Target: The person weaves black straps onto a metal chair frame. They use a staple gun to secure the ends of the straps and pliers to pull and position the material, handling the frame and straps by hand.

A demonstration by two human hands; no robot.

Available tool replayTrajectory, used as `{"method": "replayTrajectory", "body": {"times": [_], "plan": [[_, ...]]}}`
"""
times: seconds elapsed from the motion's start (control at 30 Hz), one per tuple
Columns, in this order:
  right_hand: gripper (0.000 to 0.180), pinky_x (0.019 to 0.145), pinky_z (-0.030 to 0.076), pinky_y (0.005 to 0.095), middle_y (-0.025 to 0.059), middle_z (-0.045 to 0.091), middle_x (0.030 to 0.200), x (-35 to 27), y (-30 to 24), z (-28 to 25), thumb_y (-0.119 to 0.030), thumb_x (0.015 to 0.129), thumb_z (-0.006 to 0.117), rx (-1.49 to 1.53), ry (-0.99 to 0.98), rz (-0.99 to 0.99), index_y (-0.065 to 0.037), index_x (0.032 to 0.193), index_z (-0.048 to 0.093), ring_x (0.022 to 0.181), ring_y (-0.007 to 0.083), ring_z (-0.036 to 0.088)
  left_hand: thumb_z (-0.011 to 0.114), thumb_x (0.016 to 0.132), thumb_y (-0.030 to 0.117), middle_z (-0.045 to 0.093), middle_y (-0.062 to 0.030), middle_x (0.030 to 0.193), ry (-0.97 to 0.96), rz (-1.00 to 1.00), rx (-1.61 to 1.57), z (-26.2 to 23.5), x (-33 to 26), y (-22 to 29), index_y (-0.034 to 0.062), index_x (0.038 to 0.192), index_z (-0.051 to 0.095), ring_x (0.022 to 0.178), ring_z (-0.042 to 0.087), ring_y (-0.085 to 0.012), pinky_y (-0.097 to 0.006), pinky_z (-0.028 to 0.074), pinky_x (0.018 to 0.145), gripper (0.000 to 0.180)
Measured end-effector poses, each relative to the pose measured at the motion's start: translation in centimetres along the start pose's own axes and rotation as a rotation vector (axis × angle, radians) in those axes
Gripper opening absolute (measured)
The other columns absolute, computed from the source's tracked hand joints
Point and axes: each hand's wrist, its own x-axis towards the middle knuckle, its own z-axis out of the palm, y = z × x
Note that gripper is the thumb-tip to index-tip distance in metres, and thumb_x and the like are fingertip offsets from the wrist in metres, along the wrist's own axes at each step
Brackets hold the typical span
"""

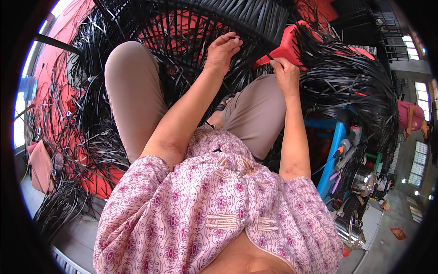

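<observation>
The left hand [222, 49] sits at 12 o'clock of the head view, fingers curled narrowly onto the black woven frame [191, 27], gripping black strips at its lower edge. The frame occupies the top of the picture, from 11 to 1 o'clock, with red showing through its open weave. The right hand [285, 73] lies at 1 o'clock, just right of the left hand and apart from it; thumb and forefinger are pinched shut on a thin black strip [270, 57] that rises toward the frame. A red plastic stool [285, 45] stands directly behind this hand. A dense bundle of loose black strips [351, 86] spreads from 1 to 3 o'clock, draped over a blue stand [335, 146]. More loose black strands [86, 114] lie at 9 to 10 o'clock over the red floor [59, 68]. Both knees, in beige trousers [134, 91], flank the forearms. A pink patterned blouse [205, 205] fills 6 o'clock. Metal pots [362, 180] stand at 4 o'clock. Another person in a pink top [408, 116] is at 3 o'clock.
</observation>
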Motion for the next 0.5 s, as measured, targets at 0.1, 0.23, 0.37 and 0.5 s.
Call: {"method": "replayTrajectory", "body": {"times": [0.1,0.23,0.37,0.5], "plan": [[0.022,0.053,0.046,0.0297,0.0070,0.063,0.062,0.1,0.3,-0.2,-0.025,0.089,0.069,0.032,-0.054,0.061,-0.004,0.095,0.073,0.055,0.0147,0.060,0.072,0.086,0.004,0.070,-0.0015,0.095,0.015,-0.014,0.087,0.0,-0.2,0.5,0.0074,0.107,0.067,0.092,0.068,-0.0145,-0.027,0.050,0.074,0.022],[0.019,0.049,0.042,0.0238,0.0013,0.061,0.062,0.5,-0.1,-0.8,-0.021,0.088,0.071,0.247,-0.148,0.215,-0.004,0.096,0.074,0.054,0.0066,0.054,0.072,0.086,0.007,0.069,0.0013,0.088,0.074,-0.062,0.026,0.1,0.1,0.4,0.0082,0.104,0.068,0.083,0.066,-0.0120,-0.026,0.048,0.070,0.018],[0.016,0.048,0.040,0.0207,-0.0014,0.060,0.064,0.7,-0.1,-1.3,-0.017,0.088,0.071,0.314,-0.197,0.290,-0.004,0.097,0.074,0.054,0.0034,0.051,0.072,0.087,0.008,0.065,0.0022,0.082,0.146,-0.075,-0.035,1.1,0.4,-0.1,0.0083,0.100,0.067,0.075,0.063,-0.0118,-0.028,0.050,0.069,0.014],[0.014,0.048,0.040,0.0209,-0.0014,0.060,0.064,1.2,0.3,-1.4,-0.015,0.088,0.071,0.284,-0.217,0.264,-0.003,0.096,0.074,0.053,0.0036,0.051,0.067,0.090,0.006,0.064,0.0001,0.085,0.160,-0.064,-0.048,1.8,0.4,-0.1,0.0082,0.096,0.064,0.079,0.063,-0.0143,-0.031,0.052,0.073,0.007]]}}
